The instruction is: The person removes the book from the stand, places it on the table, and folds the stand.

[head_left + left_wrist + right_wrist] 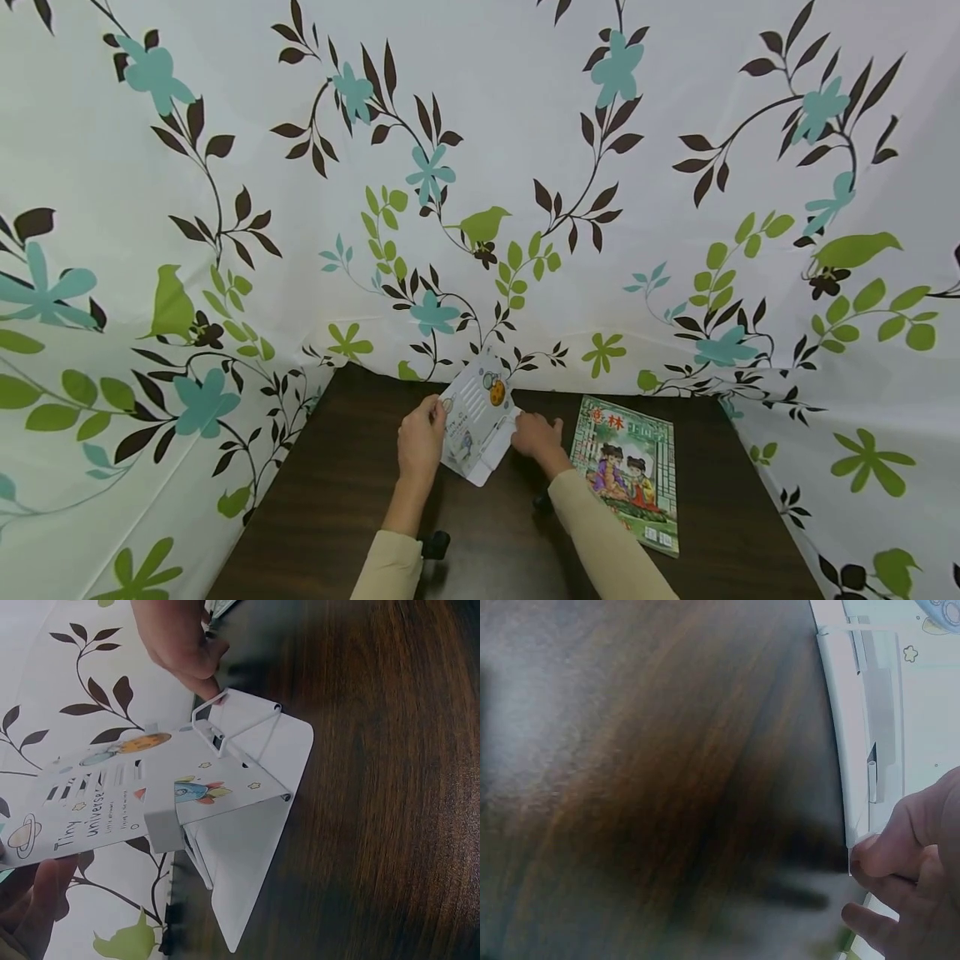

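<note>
A white book stand (pixel 480 408) is standing partly unfolded on or just over the worktop (pixel 322 483), between the person's two hands. Its printed panel (pixel 120 799), bearing planets, a rocket and the words "Tiny universe", is leaning up from the base plate (pixel 255 832), and a white wire loop (pixel 251 725) is jutting out near the base's right-hand end. Whether the base plate is lying fully flat is something the views are not settling.

On the stand's left, the left hand (pixel 420 442) is gripping the panel's side edge. On the stand's right, the right hand (pixel 538 437) is pinching the corner of the base plate between thumb and forefinger, its other fingers sitting free of the stand. Neither hand is spread wide.

The step in hand is probably setting up the stand: one hand is apparently governing the panel's angle while the other is steadying the base. The next move would be calling for a firm right-hand hold on the base and a small, even adjustment of the panel by the left, with the fingertips keeping clear of the wire.

To the right of the stand, and apart from it, a magazine (pixel 626 475) is lying cover up, the right sleeve (pixel 600 525) crossing its near-left edge.
</note>
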Demonstrator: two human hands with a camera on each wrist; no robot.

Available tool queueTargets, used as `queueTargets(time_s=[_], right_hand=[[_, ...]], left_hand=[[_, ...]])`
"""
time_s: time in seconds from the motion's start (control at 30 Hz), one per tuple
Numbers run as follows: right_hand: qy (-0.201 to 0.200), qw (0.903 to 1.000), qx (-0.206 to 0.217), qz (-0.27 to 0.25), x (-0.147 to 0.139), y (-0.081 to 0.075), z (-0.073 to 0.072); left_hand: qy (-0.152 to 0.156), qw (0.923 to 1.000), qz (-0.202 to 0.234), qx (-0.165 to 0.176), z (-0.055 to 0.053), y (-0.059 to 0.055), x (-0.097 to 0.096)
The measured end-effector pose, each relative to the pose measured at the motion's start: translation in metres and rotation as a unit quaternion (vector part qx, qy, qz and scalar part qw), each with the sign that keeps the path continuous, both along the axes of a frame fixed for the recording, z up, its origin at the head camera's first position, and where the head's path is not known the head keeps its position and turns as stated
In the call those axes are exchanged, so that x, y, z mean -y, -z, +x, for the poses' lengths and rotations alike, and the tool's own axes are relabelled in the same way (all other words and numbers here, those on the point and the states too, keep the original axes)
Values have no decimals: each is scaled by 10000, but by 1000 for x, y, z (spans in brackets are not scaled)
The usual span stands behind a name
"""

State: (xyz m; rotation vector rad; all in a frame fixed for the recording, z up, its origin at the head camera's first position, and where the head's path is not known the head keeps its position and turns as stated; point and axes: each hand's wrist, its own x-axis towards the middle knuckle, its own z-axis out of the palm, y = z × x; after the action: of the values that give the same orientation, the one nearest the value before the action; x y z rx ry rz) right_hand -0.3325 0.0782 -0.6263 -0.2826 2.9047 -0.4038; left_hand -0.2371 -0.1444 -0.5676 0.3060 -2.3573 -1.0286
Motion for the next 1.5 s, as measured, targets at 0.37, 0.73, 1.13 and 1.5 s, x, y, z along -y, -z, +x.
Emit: queueTargets(time_s=[0.37,0.73,1.13,1.5], right_hand=[[-80,9992,365,-168,2,-11,-7],[-145,9976,677,51,8,-19,-22],[-87,9976,685,48,12,-23,-30],[-75,9980,623,-7,16,-24,-38]], left_hand=[[187,9998,5,81,3,1,-1],[230,9997,12,25,6,4,-6],[215,9998,-4,-13,5,3,-12],[190,9998,-7,-83,9,3,-22]])
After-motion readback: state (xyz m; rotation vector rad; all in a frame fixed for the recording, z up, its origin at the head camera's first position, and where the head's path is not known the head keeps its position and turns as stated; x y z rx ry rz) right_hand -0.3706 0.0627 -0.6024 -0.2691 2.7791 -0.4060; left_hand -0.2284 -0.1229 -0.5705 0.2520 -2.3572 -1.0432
